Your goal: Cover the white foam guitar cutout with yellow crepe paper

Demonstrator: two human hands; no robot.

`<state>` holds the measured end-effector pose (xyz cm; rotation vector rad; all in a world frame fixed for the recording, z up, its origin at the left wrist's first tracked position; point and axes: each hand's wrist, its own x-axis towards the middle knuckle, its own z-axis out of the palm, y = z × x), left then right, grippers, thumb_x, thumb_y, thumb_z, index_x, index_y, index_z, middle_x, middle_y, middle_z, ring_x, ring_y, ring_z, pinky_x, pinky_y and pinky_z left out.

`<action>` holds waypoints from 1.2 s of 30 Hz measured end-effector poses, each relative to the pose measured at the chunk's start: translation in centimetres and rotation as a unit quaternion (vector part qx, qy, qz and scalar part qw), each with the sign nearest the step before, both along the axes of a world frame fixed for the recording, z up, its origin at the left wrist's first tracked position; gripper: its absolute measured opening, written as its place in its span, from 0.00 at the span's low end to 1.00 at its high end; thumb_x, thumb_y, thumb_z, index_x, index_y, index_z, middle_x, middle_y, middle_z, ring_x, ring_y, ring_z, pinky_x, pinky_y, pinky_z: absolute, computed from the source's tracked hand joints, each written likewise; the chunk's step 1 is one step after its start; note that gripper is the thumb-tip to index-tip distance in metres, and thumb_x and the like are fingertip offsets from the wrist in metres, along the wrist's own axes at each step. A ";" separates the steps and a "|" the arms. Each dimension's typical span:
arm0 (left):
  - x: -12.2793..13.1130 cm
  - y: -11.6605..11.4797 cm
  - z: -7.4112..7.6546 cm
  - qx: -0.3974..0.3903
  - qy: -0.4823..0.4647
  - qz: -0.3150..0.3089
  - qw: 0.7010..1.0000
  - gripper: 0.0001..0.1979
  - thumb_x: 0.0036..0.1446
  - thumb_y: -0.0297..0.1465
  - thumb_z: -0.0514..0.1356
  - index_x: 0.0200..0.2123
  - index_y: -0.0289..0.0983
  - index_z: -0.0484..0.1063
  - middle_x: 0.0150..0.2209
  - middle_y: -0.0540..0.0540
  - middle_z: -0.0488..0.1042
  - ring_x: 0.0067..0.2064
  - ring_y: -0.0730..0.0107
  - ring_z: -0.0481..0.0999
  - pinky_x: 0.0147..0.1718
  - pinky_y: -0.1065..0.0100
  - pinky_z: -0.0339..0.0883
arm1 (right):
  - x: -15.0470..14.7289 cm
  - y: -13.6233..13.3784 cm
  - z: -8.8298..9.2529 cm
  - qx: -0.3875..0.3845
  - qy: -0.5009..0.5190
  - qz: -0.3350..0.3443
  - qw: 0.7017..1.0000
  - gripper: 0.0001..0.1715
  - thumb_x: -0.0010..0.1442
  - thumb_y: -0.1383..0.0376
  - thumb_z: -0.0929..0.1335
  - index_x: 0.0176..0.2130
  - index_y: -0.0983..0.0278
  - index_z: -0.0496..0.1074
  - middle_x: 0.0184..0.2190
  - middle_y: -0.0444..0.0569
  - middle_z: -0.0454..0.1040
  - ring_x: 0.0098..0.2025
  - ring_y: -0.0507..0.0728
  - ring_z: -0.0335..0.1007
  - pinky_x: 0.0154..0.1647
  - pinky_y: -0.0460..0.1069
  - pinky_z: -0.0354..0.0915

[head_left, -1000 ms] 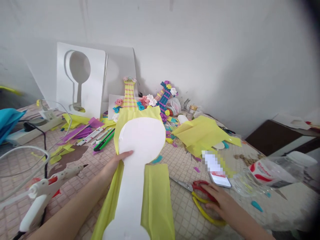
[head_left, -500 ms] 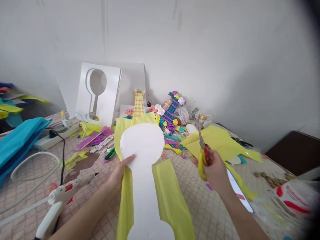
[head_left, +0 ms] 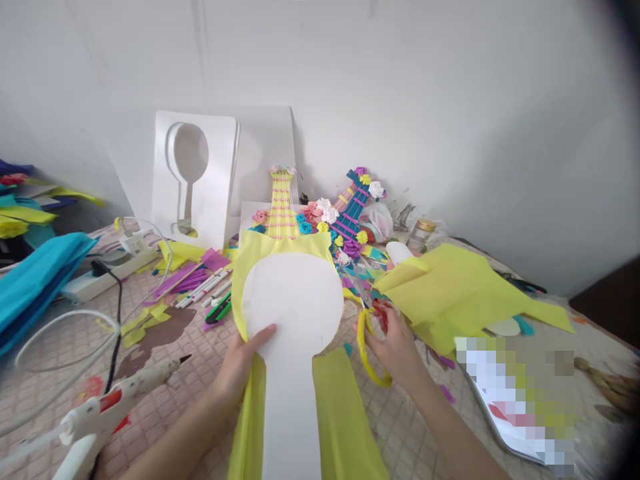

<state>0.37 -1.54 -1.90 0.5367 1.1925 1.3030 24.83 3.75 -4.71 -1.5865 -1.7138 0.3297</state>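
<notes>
My left hand grips the left edge of a white board cutout, thumb on its face. The cutout has a round head and a narrow neck. Yellow crepe paper lies behind it and sticks out past the head's top and left side and along both sides of the neck. In my right hand is a pair of scissors with yellow and red handles. Their blades point up and left, just right of the round head; whether they touch the paper I cannot tell.
A glue gun lies front left, near a power strip and cables. Folded blue paper is at far left. More yellow paper and a partly blurred phone lie right. Flower-decorated pieces stand behind.
My right hand has brought the scissors left and down, closer to the cutout. My left hand keeps its hold. The whole view has shifted slightly.
</notes>
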 end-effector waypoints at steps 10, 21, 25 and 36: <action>0.6 -0.5 0.4 -0.002 0.014 -0.005 1.000 0.27 0.51 0.23 0.59 0.55 0.33 0.59 0.33 0.39 0.79 0.27 0.52 0.78 0.23 0.58 0.74 | -0.5 -0.6 0.5 -0.061 -0.023 0.017 0.998 0.29 0.48 0.48 0.66 0.41 0.66 0.65 0.35 0.55 0.71 0.37 0.61 0.66 0.38 0.55 0.63; 0.9 -0.8 1.2 -0.003 0.033 -0.004 0.999 0.29 0.51 0.21 0.58 0.57 0.32 0.55 0.30 0.38 0.78 0.23 0.55 0.77 0.20 0.59 0.73 | -0.4 -0.6 1.1 -0.063 -0.046 -0.012 0.997 0.27 0.47 0.48 0.66 0.38 0.66 0.66 0.33 0.52 0.70 0.35 0.59 0.66 0.37 0.53 0.63; 0.9 -0.8 1.2 -0.009 0.037 -0.010 0.999 0.27 0.51 0.21 0.58 0.55 0.31 0.57 0.30 0.37 0.78 0.26 0.52 0.78 0.21 0.58 0.73 | -0.4 -0.8 1.4 -0.055 -0.055 -0.017 0.997 0.30 0.47 0.47 0.66 0.41 0.67 0.66 0.36 0.53 0.70 0.38 0.60 0.66 0.41 0.53 0.62; 1.2 -0.9 1.8 -0.013 0.047 0.000 0.999 0.19 0.52 0.21 0.58 0.48 0.31 0.62 0.29 0.38 0.78 0.27 0.51 0.78 0.22 0.57 0.74 | -0.6 -1.0 1.2 -0.075 -0.043 -0.014 0.996 0.30 0.48 0.47 0.65 0.42 0.67 0.68 0.31 0.51 0.70 0.33 0.59 0.66 0.35 0.52 0.62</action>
